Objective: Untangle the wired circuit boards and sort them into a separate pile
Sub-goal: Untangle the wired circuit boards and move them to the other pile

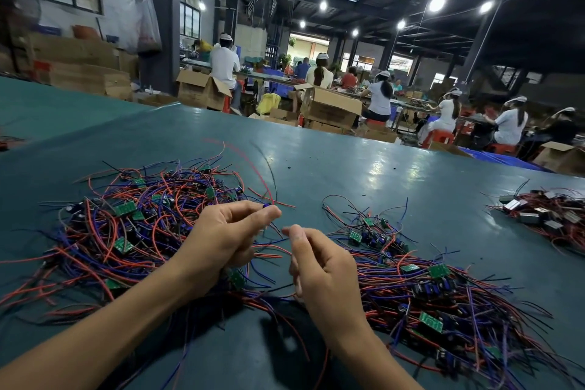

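Wired circuit boards (431, 322), small green squares trailing red, blue and black leads, lie in two heaps on the teal table (348, 161). The left hand (221, 241) hovers over the near right edge of the tangled heap (126, 231), which spreads out to its left and beneath it. The thumb and fingertips of that hand pinch a small blue part (267, 206). From this part a red and a black wire (247, 165) rise, blurred, away from the hand.

Just right of the left hand, and not touching it, the right hand (319, 272) is raised with its fingers curled and its thumb against the forefinger. Thin wires reach toward those tips, but I cannot tell whether they are gripped. Farther right of the left hand lies the second heap (427, 291) of boards and leads. Well to the right and somewhat beyond it sits a third heap (544, 215) of grey box-like parts on red and black wires.

Far beyond the left hand, past the table's edge, stand open cardboard boxes (329, 108). Workers (380, 95) in white caps sit there on red stools (438, 136) at long benches.
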The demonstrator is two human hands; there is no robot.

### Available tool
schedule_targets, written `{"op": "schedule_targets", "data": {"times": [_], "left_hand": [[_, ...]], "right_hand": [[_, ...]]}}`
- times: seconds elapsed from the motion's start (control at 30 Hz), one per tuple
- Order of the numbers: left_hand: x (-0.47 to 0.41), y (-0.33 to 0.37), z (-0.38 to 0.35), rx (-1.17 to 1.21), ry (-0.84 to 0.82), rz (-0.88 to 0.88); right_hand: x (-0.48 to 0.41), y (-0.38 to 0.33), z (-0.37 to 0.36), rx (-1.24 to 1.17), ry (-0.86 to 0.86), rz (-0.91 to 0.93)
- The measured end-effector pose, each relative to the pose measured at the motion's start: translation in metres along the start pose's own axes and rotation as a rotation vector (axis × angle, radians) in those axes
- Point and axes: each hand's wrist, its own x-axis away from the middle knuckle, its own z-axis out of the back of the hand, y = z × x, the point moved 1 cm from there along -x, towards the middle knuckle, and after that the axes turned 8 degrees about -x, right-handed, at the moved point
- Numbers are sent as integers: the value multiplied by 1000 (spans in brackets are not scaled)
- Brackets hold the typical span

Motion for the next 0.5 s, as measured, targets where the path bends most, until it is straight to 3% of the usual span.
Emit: {"op": "schedule_targets", "data": {"times": [0.13, 0.27, 0.37, 0.5], "left_hand": [[4, 0, -4, -73, -29, -89], [9, -2, -7, -90, -164, -78], [12, 0, -8, -90, -233, -62], [13, 1, -10, -77, -199, -34]], "right_hand": [[-6, -1, 4, -337, -13, -233], [-9, -3, 5, -520, -71, -402], [-9, -4, 5, -578, -111, -432], [-11, -8, 10, -520, -106, -348]]}}
